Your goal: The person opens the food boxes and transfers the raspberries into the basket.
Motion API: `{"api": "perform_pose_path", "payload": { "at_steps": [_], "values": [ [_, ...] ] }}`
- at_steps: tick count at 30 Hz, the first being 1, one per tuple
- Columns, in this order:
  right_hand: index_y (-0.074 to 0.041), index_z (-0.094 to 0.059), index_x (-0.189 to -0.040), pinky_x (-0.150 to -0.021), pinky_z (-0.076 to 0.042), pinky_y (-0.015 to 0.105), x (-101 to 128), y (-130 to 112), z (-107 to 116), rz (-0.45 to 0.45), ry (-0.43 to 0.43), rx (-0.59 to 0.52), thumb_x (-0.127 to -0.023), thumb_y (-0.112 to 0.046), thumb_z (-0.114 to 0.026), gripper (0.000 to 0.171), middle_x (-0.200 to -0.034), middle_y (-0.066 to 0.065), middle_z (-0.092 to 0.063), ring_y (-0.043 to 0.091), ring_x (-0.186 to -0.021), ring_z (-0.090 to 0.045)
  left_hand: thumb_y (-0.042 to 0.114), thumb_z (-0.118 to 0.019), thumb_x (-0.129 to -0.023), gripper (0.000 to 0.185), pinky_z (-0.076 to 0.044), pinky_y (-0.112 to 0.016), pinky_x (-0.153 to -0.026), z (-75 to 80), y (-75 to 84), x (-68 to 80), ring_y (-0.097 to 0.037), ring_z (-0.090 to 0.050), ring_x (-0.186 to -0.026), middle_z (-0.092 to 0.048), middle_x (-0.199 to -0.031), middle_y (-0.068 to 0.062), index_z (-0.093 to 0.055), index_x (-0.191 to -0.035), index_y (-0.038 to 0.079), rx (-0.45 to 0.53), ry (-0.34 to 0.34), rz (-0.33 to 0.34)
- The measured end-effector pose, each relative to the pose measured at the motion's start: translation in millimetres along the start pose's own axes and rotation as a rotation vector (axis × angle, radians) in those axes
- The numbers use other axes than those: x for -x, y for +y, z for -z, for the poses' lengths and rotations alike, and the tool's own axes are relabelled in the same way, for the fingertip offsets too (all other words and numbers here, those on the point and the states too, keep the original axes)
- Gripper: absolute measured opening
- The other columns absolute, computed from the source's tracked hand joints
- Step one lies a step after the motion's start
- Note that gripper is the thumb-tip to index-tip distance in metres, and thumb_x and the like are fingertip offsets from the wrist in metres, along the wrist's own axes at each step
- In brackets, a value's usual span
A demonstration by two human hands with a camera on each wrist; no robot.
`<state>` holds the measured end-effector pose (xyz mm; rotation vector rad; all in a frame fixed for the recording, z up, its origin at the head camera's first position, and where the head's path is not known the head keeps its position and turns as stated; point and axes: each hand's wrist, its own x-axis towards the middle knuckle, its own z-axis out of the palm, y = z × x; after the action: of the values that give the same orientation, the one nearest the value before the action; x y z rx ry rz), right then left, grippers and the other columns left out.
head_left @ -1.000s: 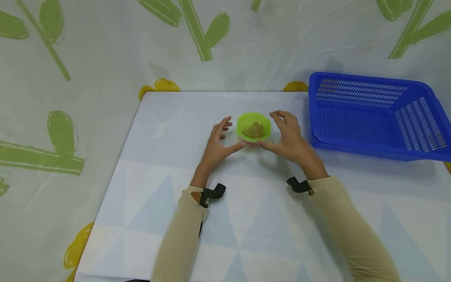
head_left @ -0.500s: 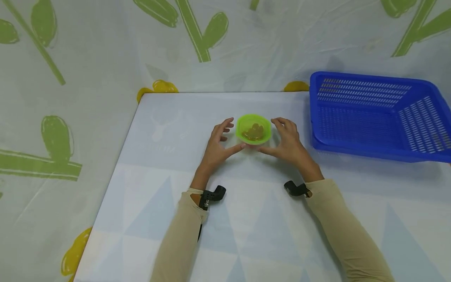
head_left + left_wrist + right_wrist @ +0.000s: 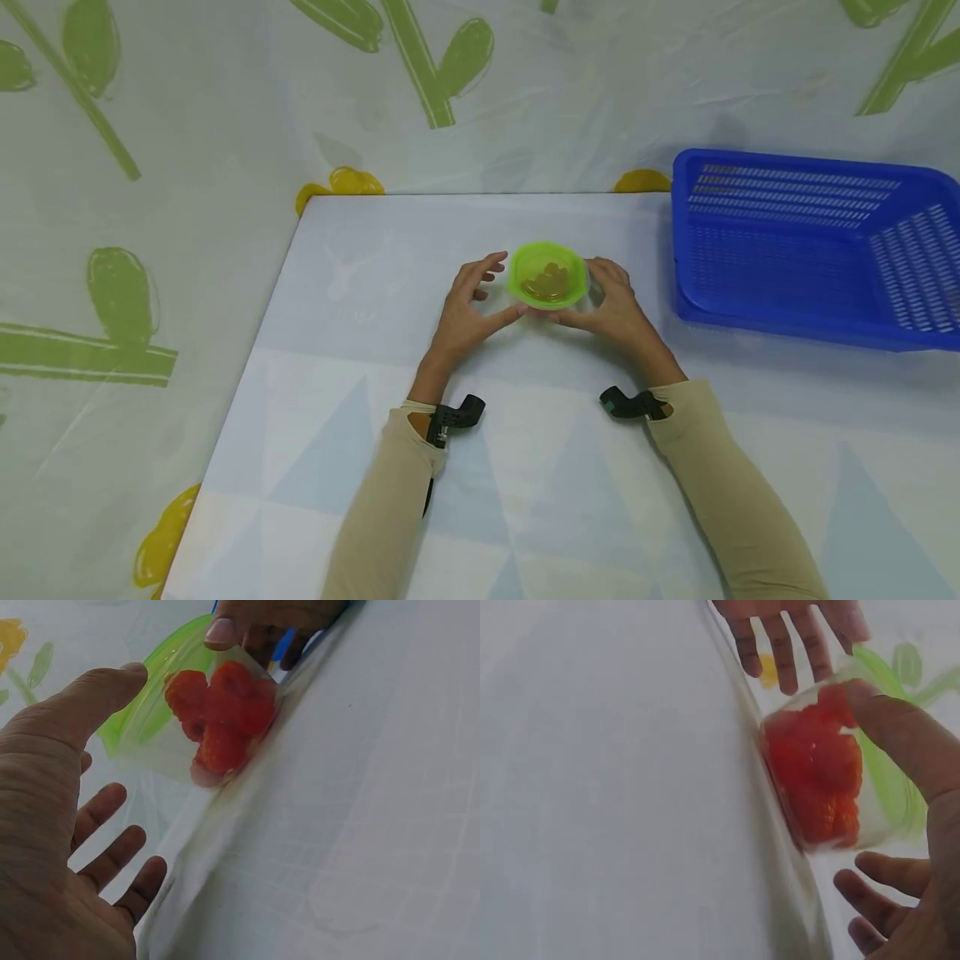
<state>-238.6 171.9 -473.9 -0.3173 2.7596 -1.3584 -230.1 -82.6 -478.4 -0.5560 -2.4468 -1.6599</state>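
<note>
Centrally, green-lidded cup (image 3: 547,275) of red berries (image 3: 221,712), blue basket (image 3: 810,250) beside

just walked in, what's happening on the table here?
A person in beige sleeves has both hands around a small clear cup with a green lid near the middle of the table. The left hand touches it with the thumb, fingers spread. The right hand cups the other side, thumb on the wall. The wrist views show red fruit pieces inside. The cup rests on the table. A blue slotted basket sits at the right.
</note>
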Motion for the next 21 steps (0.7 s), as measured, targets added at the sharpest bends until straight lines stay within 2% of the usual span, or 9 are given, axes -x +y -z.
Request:
{"api": "perform_pose_path", "payload": {
  "at_steps": [5, 12, 17, 21],
  "values": [
    [-0.011, -0.05, -0.145, -0.116, -0.004, 0.06, 0, -1, -6, 0.04, 0.007, 0.003, -0.068, -0.033, -0.093, 0.091, -0.146, 0.013, -0.048, 0.032, -0.145, -0.019, 0.026, -0.084, -0.082, 0.07, -0.048, -0.041, -0.093, 0.1, 1.6, 0.5, -0.026, -0.051, -0.118, -0.053, -0.131, -0.002, -0.053, -0.144, 0.021, -0.016, 0.026, -0.056],
    [-0.009, -0.053, -0.142, -0.117, -0.004, 0.056, 0, -4, -11, 0.036, 0.045, 0.009, -0.068, -0.029, -0.094, 0.087, -0.143, 0.013, -0.052, 0.032, -0.143, -0.025, 0.026, -0.084, -0.083, 0.054, -0.048, -0.041, -0.089, 10.4, 5.0, 0.0, -0.023, -0.052, -0.116, -0.055, -0.125, 0.001, -0.065, -0.133, 0.021, -0.088, 0.042, -0.138],
    [-0.01, -0.052, -0.142, -0.117, -0.003, 0.055, 0, -4, -11, 0.05, 0.048, 0.001, -0.069, -0.028, -0.094, 0.086, -0.143, 0.011, -0.052, 0.031, -0.143, -0.025, 0.021, -0.083, -0.085, 0.041, -0.046, -0.035, -0.095, 15.2, 4.1, -1.2, -0.018, -0.051, -0.116, -0.058, -0.118, -0.003, -0.072, -0.124, 0.017, -0.182, 0.037, -0.213],
    [-0.01, -0.052, -0.142, -0.117, -0.002, 0.055, 0, -3, -11, 0.055, 0.052, -0.001, -0.069, -0.029, -0.093, 0.086, -0.143, 0.011, -0.052, 0.031, -0.144, -0.023, 0.015, -0.082, -0.085, 0.036, -0.047, -0.032, -0.094, 13.7, 1.6, -3.3, -0.02, -0.054, -0.11, -0.061, -0.113, -0.007, -0.075, -0.119, 0.014, -0.213, 0.038, -0.283]
  ]
}}
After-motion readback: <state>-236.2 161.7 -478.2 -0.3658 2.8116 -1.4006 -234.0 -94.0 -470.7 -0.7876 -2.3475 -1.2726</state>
